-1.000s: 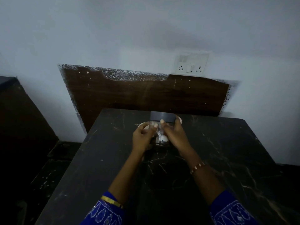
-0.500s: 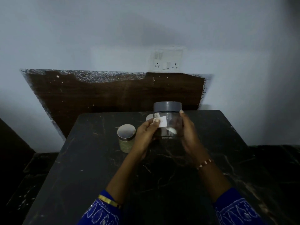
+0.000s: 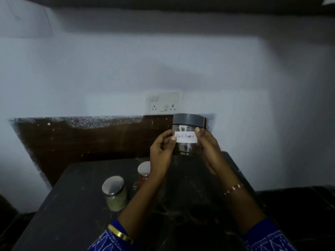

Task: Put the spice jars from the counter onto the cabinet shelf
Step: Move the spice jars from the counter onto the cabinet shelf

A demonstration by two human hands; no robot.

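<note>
Fingers: those of the left hand [image 3: 161,153] and the right hand [image 3: 208,147] curl round opposite sides of the black pepper jar [image 3: 187,134] and grip it, thumbs on either end of its white label [image 3: 186,139].
Held jar: clear, upright, grey lid [image 3: 188,120] on top; raised off the desk [image 3: 76,205], above its far edge, with something pale inside that is hard to make out.
Label text: handwritten, reads "Black Pepper".
Below-left of the fingers: a green spice jar [image 3: 114,193] with a silver lid stands on the desk, well apart from the hands.
Just beneath the left fingers: an orange spice jar [image 3: 143,173], silver-lidded, its right side covered by the left wrist.
Wrists: a gold bangle [image 3: 119,234] on the left, a beaded bracelet [image 3: 233,188] on the right; blue patterned sleeves [image 3: 270,240] cut off by the lower edge.
Surface: dark stone-like desk with pale veins, set against the wall.
Behind the fingers: a dark brown wooden panel [image 3: 90,140] leaning on the pale wall [image 3: 126,69], its upper margin speckled white.
Above the fingers: a white socket plate [image 3: 164,104] on the wall.
Top of view: a dark band [image 3: 163,2] runs across; whether it is the cabinet cannot be told.
Lighting: dim; the floor on both sides of the desk is nearly black.
</note>
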